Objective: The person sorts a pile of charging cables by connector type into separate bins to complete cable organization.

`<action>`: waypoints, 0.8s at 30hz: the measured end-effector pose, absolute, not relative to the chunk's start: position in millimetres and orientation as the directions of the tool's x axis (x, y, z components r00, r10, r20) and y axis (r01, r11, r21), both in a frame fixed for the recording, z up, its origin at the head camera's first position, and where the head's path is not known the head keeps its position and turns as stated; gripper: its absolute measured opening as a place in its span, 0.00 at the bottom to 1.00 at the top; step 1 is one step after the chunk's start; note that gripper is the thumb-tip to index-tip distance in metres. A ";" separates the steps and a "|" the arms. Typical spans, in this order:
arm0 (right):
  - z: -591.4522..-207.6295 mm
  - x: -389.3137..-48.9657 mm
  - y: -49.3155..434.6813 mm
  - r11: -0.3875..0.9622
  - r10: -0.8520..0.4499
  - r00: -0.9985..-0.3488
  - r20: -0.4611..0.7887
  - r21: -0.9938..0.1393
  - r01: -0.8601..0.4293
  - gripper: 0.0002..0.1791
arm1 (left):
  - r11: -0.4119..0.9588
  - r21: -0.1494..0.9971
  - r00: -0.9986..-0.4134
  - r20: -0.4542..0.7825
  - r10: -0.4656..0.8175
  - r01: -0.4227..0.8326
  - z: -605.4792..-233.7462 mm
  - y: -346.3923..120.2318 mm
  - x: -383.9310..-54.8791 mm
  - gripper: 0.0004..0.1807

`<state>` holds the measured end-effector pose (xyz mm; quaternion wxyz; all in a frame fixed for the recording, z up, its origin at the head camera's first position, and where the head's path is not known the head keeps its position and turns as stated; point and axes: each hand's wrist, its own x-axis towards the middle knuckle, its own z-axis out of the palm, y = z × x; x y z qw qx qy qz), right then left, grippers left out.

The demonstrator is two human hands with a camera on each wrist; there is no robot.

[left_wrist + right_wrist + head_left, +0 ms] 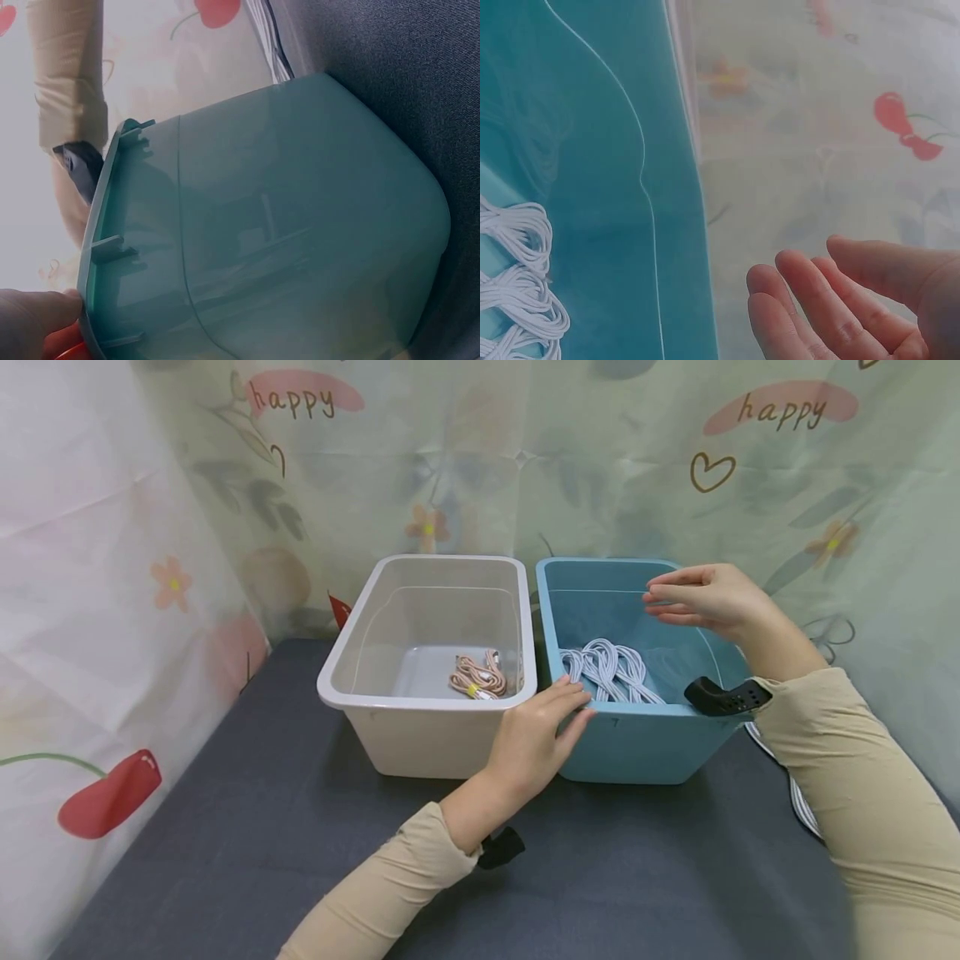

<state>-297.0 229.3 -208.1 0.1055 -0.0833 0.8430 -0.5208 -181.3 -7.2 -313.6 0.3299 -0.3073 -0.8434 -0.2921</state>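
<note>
My left hand (534, 737) rests at the near left corner of a blue plastic bin (630, 747), its fingers and thumb touching the rim. In the left wrist view, the thumb (49, 307) meets that rim from above. Over the bin's right side is my right hand (712, 600), raised, fingers extended and slightly bent, holding nothing. Several bundled white cables (611, 670) lie inside the blue bin, and the right wrist view shows their looped ends (525, 292). To the left stands a beige bin (420, 739) containing a coiled pinkish-tan cable (480, 675).
Both bins stand side by side on a dark grey tabletop (247, 835). White cables (804, 802) lie right of the blue bin, partly behind my right sleeve. A patterned curtain (480, 460) hangs close behind the bins. Black straps (726, 697) are at my wrists.
</note>
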 end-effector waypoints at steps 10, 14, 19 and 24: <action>-213.9 -270.6 250.5 0.447 -0.235 -0.970 -0.060 -0.893 -0.053 0.13 | 0.644 0.284 -0.589 0.741 0.323 0.710 -313.0 -7.8 -180.3 0.11; -215.1 -262.3 260.3 0.439 -0.234 -0.971 -0.040 -0.896 -0.069 0.08 | 0.647 0.279 -0.586 0.744 0.322 0.710 -312.0 -8.4 -179.9 0.11; -218.5 -252.8 273.5 0.385 -0.248 -0.968 -0.018 -0.919 -0.082 0.07 | 0.648 0.281 -0.589 0.741 0.323 0.708 -311.8 -8.1 -180.2 0.11; -225.6 -241.8 286.3 0.342 -0.227 -0.974 0.010 -0.935 -0.090 0.09 | 0.640 0.293 -0.594 0.736 0.323 0.711 -312.6 -7.2 -181.1 0.12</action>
